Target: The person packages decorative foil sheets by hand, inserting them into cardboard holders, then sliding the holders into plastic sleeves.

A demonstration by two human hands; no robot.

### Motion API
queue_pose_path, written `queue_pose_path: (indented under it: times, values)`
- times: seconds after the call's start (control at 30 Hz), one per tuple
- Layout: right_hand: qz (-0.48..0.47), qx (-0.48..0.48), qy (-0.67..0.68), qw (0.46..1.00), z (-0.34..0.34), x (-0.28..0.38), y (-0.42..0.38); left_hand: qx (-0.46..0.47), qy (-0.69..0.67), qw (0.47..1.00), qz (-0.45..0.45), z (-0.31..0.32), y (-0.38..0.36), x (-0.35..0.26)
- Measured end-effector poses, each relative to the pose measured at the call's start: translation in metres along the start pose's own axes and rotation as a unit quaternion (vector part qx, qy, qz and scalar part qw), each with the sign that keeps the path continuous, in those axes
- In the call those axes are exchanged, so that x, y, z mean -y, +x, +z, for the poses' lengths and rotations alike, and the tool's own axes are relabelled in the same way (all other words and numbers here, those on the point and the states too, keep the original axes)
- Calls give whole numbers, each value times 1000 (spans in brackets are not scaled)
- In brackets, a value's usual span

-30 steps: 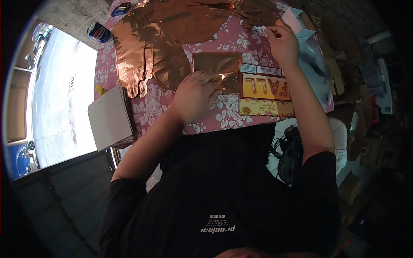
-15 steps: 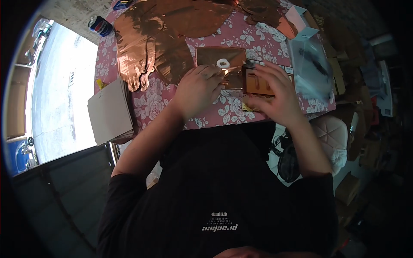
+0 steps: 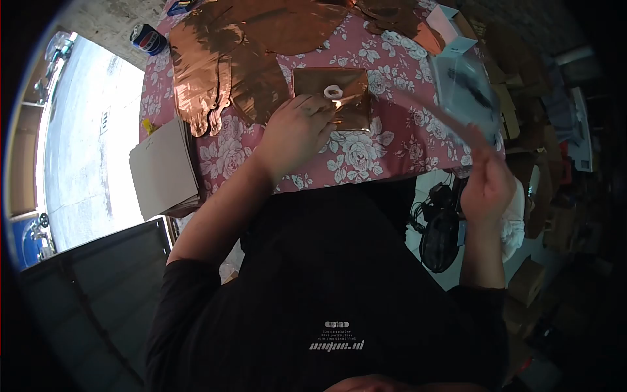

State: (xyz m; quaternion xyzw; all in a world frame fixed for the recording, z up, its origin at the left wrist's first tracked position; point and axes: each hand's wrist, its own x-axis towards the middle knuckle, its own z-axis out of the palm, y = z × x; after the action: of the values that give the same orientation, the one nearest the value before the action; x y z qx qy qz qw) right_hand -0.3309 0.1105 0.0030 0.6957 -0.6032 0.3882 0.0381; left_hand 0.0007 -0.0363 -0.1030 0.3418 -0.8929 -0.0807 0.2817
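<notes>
My left hand rests over the lower left part of a folded copper-coloured foil packet, its fingers together on the foil. What is under the fingertips is hidden. A white ring-shaped roll lies on the packet just beyond them. Off the table's right front edge, my right hand is closed around a thin flat card, seen nearly edge-on and blurred by motion. Larger copper foil sheets lie beyond my left hand.
A stack of grey cards sits at the table's left edge. A drink can stands at the far left. At the right are a clear plastic bag and an open white box. A black bag lies below the table edge.
The orange-brown card packet beside the foil has left the table. My right hand has moved right and toward me and closed on the card. My left hand has barely moved.
</notes>
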Motion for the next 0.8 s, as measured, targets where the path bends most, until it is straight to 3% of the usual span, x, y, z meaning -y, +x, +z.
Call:
queue_pose_path:
  times: [0.1,0.17,0.27,0.33,0.47,0.57,0.63,0.77,0.8]
  values:
    - [-80,-53,-39,995,34,24,31,-3,1,1000,6,2,1,0]
    - [-104,36,-96,989,69,46,51,-4,9,1000,6,3,-1,2]
    - [-176,78,-90,977,136,36,60,-17,12,1000,23,3,-2,0]
    - [-210,177,-91,957,161,33,58,163,87,982,-49,-1,-5,-3]
    - [-181,264,-85,943,161,36,56,157,55,985,-36,-12,-5,-6]
    - [-187,279,-101,936,159,35,50,143,84,986,11,-17,-18,-11]
    - [-205,281,-92,933,159,33,47,7,25,999,40,-21,-31,-19]
    - [-214,284,-97,930,162,35,40,-12,-47,998,39,-45,-42,-44]
    - [-201,285,-77,934,160,37,40,-52,-43,997,43,-41,-34,-45]
